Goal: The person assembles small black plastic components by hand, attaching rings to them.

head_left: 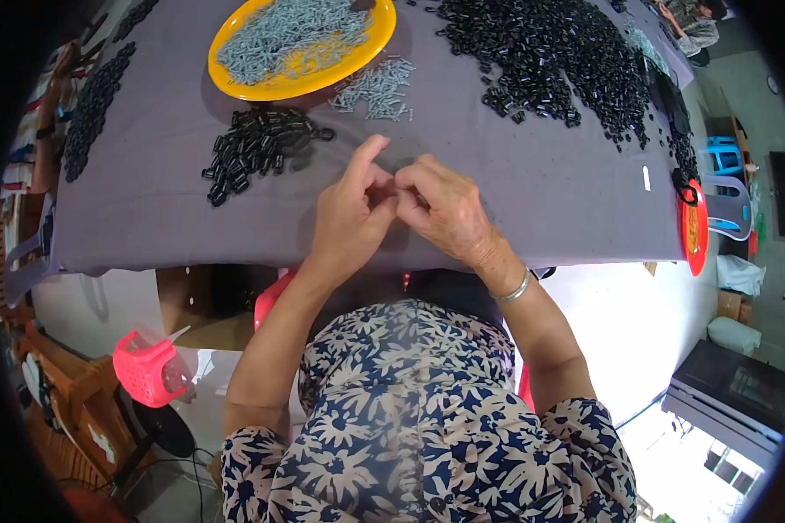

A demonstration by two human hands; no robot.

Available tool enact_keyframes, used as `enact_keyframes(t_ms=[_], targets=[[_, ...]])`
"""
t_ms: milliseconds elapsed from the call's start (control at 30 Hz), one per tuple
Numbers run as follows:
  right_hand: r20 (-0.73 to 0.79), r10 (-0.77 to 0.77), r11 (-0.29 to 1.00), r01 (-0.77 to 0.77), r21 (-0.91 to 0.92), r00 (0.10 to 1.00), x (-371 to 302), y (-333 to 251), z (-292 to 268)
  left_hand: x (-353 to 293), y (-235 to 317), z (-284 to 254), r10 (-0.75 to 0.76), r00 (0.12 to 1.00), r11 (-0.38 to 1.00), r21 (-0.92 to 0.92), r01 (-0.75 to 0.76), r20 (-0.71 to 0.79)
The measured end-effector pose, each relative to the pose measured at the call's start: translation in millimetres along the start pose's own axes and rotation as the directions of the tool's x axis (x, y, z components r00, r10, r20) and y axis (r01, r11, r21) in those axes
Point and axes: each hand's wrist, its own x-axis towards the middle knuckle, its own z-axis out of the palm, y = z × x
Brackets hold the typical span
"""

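Note:
My left hand (pixel 351 209) and my right hand (pixel 449 207) meet above the near part of the table. Both are closed, with thumbs and fingertips pinched together where they touch; the left index finger sticks up. Whatever lies between the fingertips is hidden or too small to make out. Just beyond the left hand is a small pile of shiny black cylindrical pieces (pixel 257 150). Farther off, a yellow plate (pixel 310 91) holds a heap of small silvery screw-like pins (pixel 288 39). More such pins (pixel 377 89) lie loose on the cloth beside its near right edge.
A grey cloth covers the table (pixel 567 200). A large heap of black pieces (pixel 549 57) spreads at the far right, another black pile (pixel 96 113) at the far left. A red-rimmed plate (pixel 694 253) sits at the right edge. A pink chair (pixel 148 370) stands below left.

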Motion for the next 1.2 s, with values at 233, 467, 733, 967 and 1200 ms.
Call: enact_keyframes(t_ms=[233,467,733,967,1200], targets=[[0.042,0.024,0.999,-0.026,0.047,0.999,3.2,0.3,-2.8,0.8,-0.4,2.5,-0.007,1.000,1.000,0.009,0.007,-0.020],[0.092,0.184,0.954,-0.201,0.224,0.979,0.8,4.5,-10.9,0.1,-4.7,4.9,0.045,0.999,0.997,0.058,-0.043,-0.029],[-0.241,0.466,0.846,-0.508,-0.160,0.852,12.9,78.9,-87.8,2.9,-5.0,4.2,0.218,0.976,0.971,0.102,-0.217,-0.003],[-0.070,0.219,0.895,-0.229,-0.383,0.973,30.5,108.8,-92.5,2.8,-5.7,5.9,0.230,0.973,0.961,0.158,-0.228,0.007],[-0.039,0.265,0.913,-0.264,-0.310,0.963,28.8,93.4,-93.9,3.6,-8.6,4.7,0.309,0.951,0.936,0.175,-0.305,0.003]])
